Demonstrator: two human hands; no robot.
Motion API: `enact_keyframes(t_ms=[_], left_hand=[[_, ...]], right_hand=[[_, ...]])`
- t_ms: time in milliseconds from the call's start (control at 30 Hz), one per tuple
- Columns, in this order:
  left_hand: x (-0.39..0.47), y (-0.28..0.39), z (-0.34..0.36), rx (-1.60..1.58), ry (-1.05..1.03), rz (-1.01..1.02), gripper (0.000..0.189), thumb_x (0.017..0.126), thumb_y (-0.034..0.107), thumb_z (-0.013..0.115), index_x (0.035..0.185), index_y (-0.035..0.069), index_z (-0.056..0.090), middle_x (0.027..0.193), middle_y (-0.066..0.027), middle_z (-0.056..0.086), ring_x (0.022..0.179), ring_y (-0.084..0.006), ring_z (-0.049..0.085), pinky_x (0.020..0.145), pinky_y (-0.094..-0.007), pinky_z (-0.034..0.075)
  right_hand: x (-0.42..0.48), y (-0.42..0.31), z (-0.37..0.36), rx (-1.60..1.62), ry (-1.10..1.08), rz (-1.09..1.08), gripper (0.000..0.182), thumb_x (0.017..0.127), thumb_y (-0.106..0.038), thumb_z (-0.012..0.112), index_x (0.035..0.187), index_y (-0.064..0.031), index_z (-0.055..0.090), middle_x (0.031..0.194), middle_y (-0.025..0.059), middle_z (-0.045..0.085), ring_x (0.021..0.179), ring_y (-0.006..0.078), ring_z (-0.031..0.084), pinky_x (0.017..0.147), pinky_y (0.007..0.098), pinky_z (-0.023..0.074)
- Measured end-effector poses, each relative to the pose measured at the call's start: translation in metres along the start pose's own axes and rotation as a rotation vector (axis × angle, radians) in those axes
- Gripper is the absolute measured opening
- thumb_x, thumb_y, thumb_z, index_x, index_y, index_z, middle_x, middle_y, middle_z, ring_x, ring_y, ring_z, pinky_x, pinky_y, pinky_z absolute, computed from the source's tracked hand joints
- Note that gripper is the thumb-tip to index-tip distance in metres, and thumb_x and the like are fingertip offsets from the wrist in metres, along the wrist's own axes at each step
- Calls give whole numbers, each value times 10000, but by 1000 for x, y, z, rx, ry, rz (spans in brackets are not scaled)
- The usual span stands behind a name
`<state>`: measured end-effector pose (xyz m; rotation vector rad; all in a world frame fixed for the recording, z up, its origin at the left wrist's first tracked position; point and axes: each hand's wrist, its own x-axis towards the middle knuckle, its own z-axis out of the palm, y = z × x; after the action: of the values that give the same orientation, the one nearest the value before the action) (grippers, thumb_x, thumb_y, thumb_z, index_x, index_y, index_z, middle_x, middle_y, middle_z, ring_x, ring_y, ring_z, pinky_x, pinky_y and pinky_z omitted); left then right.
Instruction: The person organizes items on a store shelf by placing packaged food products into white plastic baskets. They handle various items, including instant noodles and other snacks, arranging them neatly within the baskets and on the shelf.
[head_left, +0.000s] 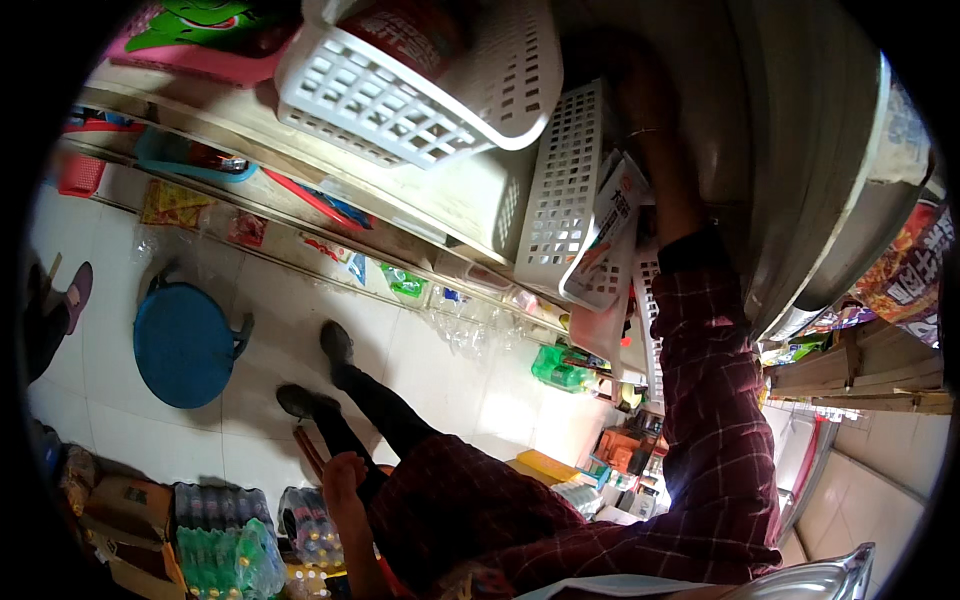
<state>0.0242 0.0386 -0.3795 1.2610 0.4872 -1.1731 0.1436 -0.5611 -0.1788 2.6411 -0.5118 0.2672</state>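
Note:
My left arm, in a dark red plaid sleeve, reaches up the shelving. My left hand (634, 71) is in deep shadow beyond a white perforated plastic basket (559, 180); its fingers and anything in them are hidden. Printed packets (619, 206) stand in that basket. A second white basket (375, 94) is nearer the top left, tilted, with a red printed package (409, 34) inside. Low beside my legs hangs my right hand (345, 476), its fingers bent. Thin reddish rods (307, 454) show next to it; whether it holds them is unclear.
A round blue stool (184, 345) stands on the tiled floor, with another person's foot (77, 296) beyond it. Shrink-wrapped bottles (217, 517) and a cardboard box (127, 510) lie along the bottom left. Green bottles (559, 367) are by the shelf base. Snack packets (911, 274) hang over at right.

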Motion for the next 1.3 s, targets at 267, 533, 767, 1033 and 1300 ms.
enact_keyframes(t_ms=[267, 533, 767, 1033, 1300], left_hand=[[5, -16, -39, -3, 76, 3, 161, 941, 166, 483, 1008, 60, 582, 906, -34, 592, 822, -136, 574, 770, -268, 460], [11, 2, -29, -7, -7, 86, 157, 939, 141, 478, 1023, 61, 583, 903, -30, 603, 793, -107, 576, 742, -248, 465], [1, 23, -23, 48, 13, 100, 168, 933, 143, 482, 1041, 58, 580, 920, -35, 611, 821, -110, 581, 761, -240, 462], [0, 14, -30, 12, -6, 46, 185, 931, 188, 500, 1032, 59, 585, 923, -47, 614, 820, -123, 576, 765, -259, 454], [-1, 16, -21, -42, -77, 109, 199, 936, 206, 509, 1035, 52, 587, 929, -52, 614, 861, -129, 574, 782, -268, 448]], right_hand=[[92, -94, 7, -301, 143, -81, 401, 870, -218, 528, 1226, -35, 501, 1221, 176, 522, 1085, 340, 511, 904, 398, 436], [69, -64, 31, -88, 71, 97, 411, 889, -192, 508, 1265, -32, 455, 1285, 190, 465, 1109, 354, 490, 930, 407, 418], [67, -87, 23, -81, 4, 22, 411, 875, -197, 519, 1250, -36, 474, 1245, 189, 494, 1082, 352, 510, 918, 408, 428], [60, -95, 32, -62, -103, 2, 410, 858, -202, 531, 1233, -40, 495, 1199, 187, 528, 1051, 350, 533, 903, 409, 440], [64, -119, 20, -68, -109, -51, 410, 842, -208, 542, 1216, -43, 517, 1153, 186, 561, 1020, 348, 556, 889, 411, 452]])
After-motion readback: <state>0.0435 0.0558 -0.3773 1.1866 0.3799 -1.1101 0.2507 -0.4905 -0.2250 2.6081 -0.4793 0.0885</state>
